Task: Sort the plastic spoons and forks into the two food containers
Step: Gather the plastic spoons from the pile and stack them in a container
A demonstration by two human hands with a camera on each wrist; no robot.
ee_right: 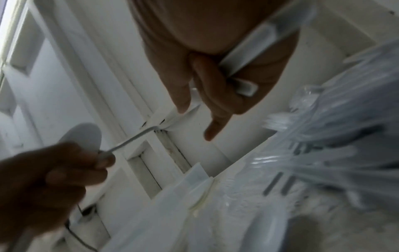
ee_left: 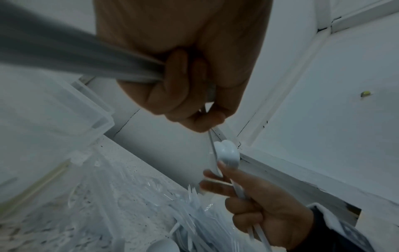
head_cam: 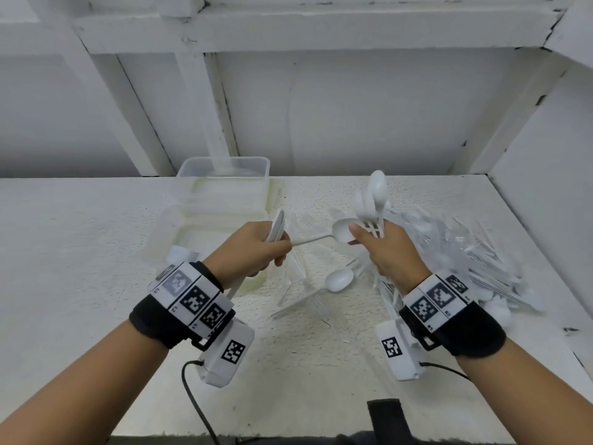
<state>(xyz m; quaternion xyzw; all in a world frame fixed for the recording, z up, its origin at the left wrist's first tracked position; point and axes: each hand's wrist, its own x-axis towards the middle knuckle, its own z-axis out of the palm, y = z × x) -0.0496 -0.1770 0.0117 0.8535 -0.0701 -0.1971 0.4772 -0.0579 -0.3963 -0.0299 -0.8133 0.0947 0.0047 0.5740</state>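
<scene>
As the spoon (head_cam: pixel 321 237) lies crosswise, its handle is pinched by the left hand (head_cam: pixel 253 248), its bowl by the right hand (head_cam: pixel 391 252), which also clamps a cutlery bundle (head_cam: pixel 373 203).

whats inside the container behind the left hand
The clear container looks mostly empty through its cloudy walls. The left hand, gripping white spoons, covers its near end, so that part stays unseen.
</scene>
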